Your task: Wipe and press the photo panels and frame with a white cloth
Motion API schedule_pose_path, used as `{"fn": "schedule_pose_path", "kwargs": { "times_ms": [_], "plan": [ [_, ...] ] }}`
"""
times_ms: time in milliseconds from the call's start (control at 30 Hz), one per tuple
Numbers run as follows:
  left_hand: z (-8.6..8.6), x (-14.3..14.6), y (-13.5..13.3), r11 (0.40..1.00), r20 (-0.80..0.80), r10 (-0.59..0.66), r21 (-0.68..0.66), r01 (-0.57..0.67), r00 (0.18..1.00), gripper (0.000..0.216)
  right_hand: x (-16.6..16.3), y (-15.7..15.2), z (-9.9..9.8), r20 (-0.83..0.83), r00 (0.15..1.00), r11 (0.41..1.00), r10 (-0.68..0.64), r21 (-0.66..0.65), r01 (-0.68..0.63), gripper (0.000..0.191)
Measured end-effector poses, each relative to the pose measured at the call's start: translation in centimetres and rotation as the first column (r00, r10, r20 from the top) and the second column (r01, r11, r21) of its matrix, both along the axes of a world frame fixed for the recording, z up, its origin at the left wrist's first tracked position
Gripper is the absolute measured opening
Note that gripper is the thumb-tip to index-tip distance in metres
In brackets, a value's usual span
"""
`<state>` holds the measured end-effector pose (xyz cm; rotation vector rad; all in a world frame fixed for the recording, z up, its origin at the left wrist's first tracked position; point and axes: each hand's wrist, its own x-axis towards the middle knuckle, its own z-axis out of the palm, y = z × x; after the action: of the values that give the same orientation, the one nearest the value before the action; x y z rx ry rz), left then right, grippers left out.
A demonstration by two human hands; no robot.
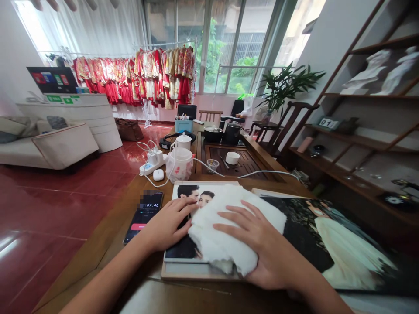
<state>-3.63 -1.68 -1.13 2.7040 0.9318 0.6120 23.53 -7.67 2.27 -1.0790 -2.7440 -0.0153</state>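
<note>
My right hand (262, 242) lies flat with fingers spread on a folded white fluffy cloth (229, 226), pressing it onto an open photo album (327, 244) on the wooden table (108, 235). My left hand (168, 224) rests on the album's left page (183, 248) beside the cloth, fingers stretched and touching the cloth's edge. The page shows a portrait of a couple; the right page shows a figure in a white gown.
A phone (144, 210) showing a timer lies left of the album. Behind it stand a white teapot (180, 163), a power strip (152, 161) with cables, an earbud case (158, 175) and a tea tray (238, 161). Shelves (369, 144) line the right; a sofa (49, 146) stands left.
</note>
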Motion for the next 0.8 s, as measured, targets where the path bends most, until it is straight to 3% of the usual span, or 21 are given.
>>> {"fn": "schedule_pose_path", "kwargs": {
  "times_ms": [100,200,333,433,533,633,800],
  "plan": [
    [-0.1,0.0,0.1,1.0,0.002,-0.001,-0.002,0.001,1.0,0.044,-0.5,-0.2,0.2,-0.006,0.995,0.994,0.098,-0.038,-0.098,0.071],
    [-0.1,0.0,0.1,1.0,0.005,0.003,-0.002,-0.003,1.0,0.043,-0.3,0.1,0.1,-0.003,0.996,0.995,0.093,-0.041,-0.093,0.069],
    [0.1,0.1,0.0,1.0,0.004,0.006,0.009,-0.006,1.0,0.042,0.8,0.8,-0.2,-0.009,0.996,0.995,-0.086,0.05,0.086,0.069],
    [0.2,0.1,-0.1,1.0,0.014,0.01,0.02,-0.01,1.0,0.041,1.6,1.3,-0.6,-0.012,0.97,0.961,-0.241,0.133,0.241,0.066],
    [0.2,0.1,-0.1,0.999,0.007,0.019,0.025,-0.019,1.0,0.041,2.1,1.5,-1.0,0.007,0.951,0.933,-0.31,0.196,0.303,0.062],
    [0.1,0.1,-0.1,0.999,0.014,0.017,0.029,-0.017,1.0,0.041,2.0,1.5,-1.0,0.032,0.96,0.941,-0.279,0.211,0.266,0.065],
    [0.0,0.1,0.0,1.0,0.013,0.014,0.025,-0.015,1.0,0.041,1.0,0.8,-0.3,0.069,0.995,0.992,-0.065,0.113,0.057,0.075]
  ]
}}
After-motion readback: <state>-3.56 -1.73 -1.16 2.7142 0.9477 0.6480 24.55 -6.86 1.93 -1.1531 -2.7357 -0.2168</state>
